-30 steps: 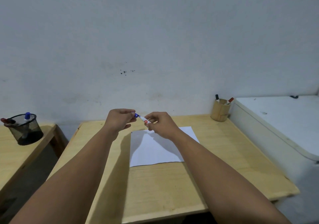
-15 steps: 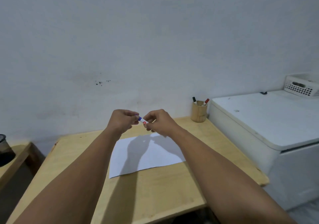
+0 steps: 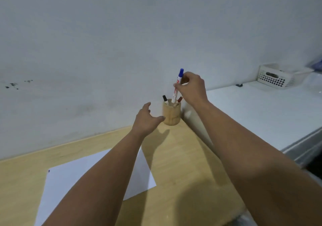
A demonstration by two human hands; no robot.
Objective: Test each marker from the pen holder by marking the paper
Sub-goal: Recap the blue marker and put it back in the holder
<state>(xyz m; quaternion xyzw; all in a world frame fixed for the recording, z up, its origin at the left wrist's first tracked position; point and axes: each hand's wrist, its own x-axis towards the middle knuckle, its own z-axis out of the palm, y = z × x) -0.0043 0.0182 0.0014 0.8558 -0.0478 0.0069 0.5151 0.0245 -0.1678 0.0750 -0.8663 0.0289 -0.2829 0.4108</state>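
Observation:
A round wooden pen holder stands at the far right corner of the wooden table, against the wall. A black-capped marker and a red-capped marker lean in it. My right hand grips a white marker with a blue cap, held upright with its lower end inside the holder's mouth. My left hand hovers just left of the holder with fingers spread, its thumb close to the holder's side. A white sheet of paper lies on the table, partly under my left forearm.
A white cabinet top adjoins the table on the right, slightly higher than it, with a white perforated basket at its back. A grey wall runs right behind the holder.
Both hands held the blue marker together over the paper. Now the right hand alone has carried it, capped, to the pen holder, and the left hand has let go and reached beside the holder.

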